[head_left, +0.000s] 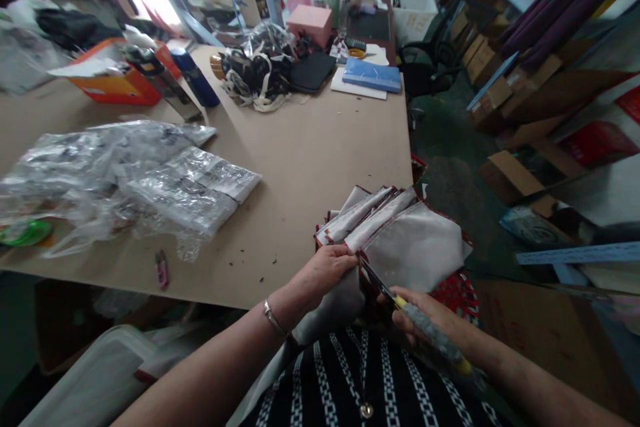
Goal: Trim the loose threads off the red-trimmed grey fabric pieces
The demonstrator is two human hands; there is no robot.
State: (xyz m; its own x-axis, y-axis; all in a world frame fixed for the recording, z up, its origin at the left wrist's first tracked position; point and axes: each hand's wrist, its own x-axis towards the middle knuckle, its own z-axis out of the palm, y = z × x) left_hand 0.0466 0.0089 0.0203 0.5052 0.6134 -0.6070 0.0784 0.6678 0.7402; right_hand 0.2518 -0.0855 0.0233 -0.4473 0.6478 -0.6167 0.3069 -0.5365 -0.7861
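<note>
A bundle of pale grey fabric pieces (415, 243) with dark red edging lies over the near right corner of the table. My left hand (327, 272) is closed on the fabric at its near edge, a metal bracelet on the wrist. My right hand (425, 313) is wrapped round a tool with a yellow and grey wrapped handle (434, 332). The tool's thin dark metal end points up and left to the fabric beside my left fingertips. Whether it has one blade or two cannot be made out.
Clear plastic packets (195, 187) cover the left of the brown table (310, 147), near a small pink-handled cutter (161, 269). Bottles, an orange box (117, 83) and blue folders (372, 75) stand farther back. Cardboard boxes (510, 177) are on the right.
</note>
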